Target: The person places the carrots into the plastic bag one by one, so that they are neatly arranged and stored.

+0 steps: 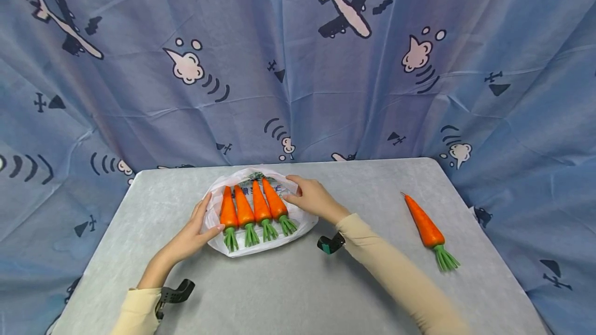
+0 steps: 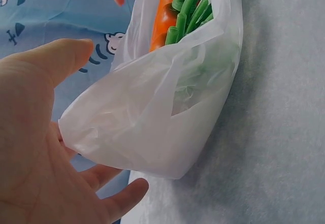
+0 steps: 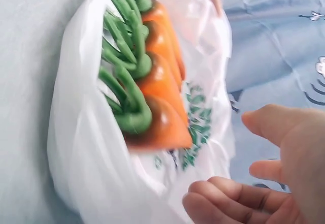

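Observation:
A white plastic bag (image 1: 215, 244) with printing inside lies wide-mouthed on the table. Several orange carrots (image 1: 258, 201) with green stems sit side by side in it, stems toward the person. My left hand (image 1: 190, 235) is at the bag's left side, thumb spread from the fingers; in the left wrist view the bag's wall (image 2: 127, 117) covers part of the fingers. At the right rim is my right hand (image 1: 311, 196). The right wrist view shows its thumb apart from its fingers (image 3: 223, 203), which lie at the bag's edge; whether they touch it I cannot tell.
A single carrot (image 1: 425, 224) lies on the right part of the grey table (image 1: 261, 293). Behind the table hangs a blue curtain (image 1: 261, 66) printed with airplanes. Dark wrist bands (image 1: 177, 291) are on both arms.

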The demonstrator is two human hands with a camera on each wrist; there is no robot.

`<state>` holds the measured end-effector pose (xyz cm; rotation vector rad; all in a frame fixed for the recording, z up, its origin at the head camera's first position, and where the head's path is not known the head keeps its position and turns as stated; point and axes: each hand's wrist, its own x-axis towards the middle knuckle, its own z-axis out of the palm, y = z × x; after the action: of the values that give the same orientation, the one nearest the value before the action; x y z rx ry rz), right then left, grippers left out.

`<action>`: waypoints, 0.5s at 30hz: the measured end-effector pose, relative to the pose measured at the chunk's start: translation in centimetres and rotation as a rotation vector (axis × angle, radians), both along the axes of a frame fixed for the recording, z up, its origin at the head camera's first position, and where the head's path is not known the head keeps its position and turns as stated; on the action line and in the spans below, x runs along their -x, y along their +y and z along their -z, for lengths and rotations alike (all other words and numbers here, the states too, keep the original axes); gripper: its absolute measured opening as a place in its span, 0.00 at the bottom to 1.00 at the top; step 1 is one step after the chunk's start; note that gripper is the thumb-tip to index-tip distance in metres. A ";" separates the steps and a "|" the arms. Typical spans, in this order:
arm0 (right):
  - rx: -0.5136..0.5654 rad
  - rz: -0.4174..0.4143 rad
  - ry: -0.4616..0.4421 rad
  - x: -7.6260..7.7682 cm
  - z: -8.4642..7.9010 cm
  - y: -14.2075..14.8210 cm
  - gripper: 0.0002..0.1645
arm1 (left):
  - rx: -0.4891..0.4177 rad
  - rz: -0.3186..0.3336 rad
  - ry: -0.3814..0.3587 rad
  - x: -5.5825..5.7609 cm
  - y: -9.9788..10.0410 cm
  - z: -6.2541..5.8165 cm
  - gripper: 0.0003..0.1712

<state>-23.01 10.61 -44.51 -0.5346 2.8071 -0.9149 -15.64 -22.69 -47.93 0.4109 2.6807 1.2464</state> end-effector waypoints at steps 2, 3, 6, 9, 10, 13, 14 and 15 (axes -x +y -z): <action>0.014 0.008 0.007 -0.4 -0.6 1.2 0.37 | -0.001 0.000 0.000 0.0 0.0 0.0 0.55; 0.022 0.012 0.008 -0.6 -0.8 1.9 0.36 | -0.002 0.001 0.001 0.0 0.1 0.0 0.55; 0.044 0.027 0.027 -1.3 -1.3 4.1 0.36 | 0.004 0.005 0.006 0.0 0.1 0.0 0.55; 0.055 0.055 0.043 -1.9 -1.3 6.5 0.35 | 0.004 0.005 0.010 0.0 0.1 -0.1 0.54; 0.059 0.065 0.043 -2.2 -1.2 7.3 0.36 | 0.005 0.005 0.011 0.0 0.1 -0.1 0.54; 0.072 0.098 0.026 -2.8 -0.9 9.8 0.36 | 0.003 0.006 0.013 0.0 0.2 -0.1 0.54; 0.081 0.109 0.015 -3.1 -0.8 10.7 0.37 | 0.002 0.007 0.013 0.0 0.2 -0.1 0.54; 0.086 0.119 0.008 -3.3 -0.7 11.5 0.38 | 0.001 0.007 0.013 0.0 0.2 -0.1 0.55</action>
<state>-19.71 22.15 -43.82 -0.3859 2.8435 -1.0626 -15.61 -22.48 -47.83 0.4291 2.6882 1.2445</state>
